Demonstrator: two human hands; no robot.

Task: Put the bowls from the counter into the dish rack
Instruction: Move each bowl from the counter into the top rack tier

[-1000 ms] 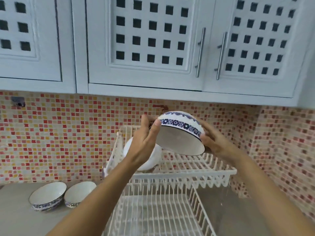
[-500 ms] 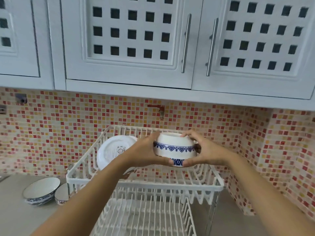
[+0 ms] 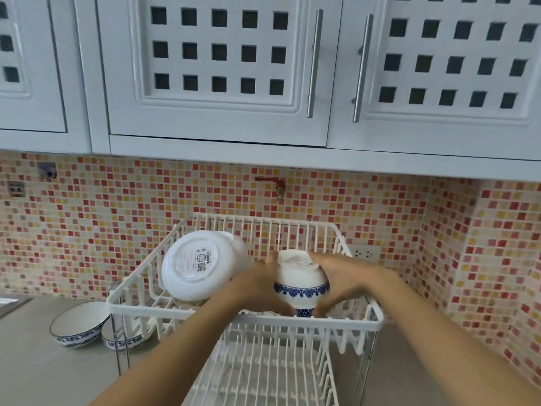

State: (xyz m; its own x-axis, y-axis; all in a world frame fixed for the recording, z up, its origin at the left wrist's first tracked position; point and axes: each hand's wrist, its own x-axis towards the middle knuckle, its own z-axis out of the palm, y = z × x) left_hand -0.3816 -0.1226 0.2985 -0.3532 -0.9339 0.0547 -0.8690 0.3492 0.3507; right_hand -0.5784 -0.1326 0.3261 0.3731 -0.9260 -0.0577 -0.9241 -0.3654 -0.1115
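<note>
A white two-tier dish rack (image 3: 363, 322) stands against the tiled wall. Both hands hold a white bowl with a blue pattern (image 3: 300, 278) upside down inside the rack's upper tier, near its front rail. My left hand (image 3: 260, 284) grips its left side and my right hand (image 3: 339, 276) its right side. To the left in the same tier a plain white bowl (image 3: 194, 266) leans with its base and label facing me. Two blue-rimmed bowls (image 3: 77, 322) (image 3: 123, 338) sit upright on the grey counter to the left of the rack; the rack's leg partly hides the nearer one.
White cupboards (image 3: 219, 68) with long metal handles hang low above the rack. The rack's lower tier (image 3: 263, 373) lies under my forearms. A wall socket (image 3: 366, 254) sits behind the rack on the right. A sink edge (image 3: 8, 301) shows at far left.
The patterned bowl was turned from tilted to upside down and lowered from above the rack into the upper tier. The camera view shifted so the rack sits more central.
</note>
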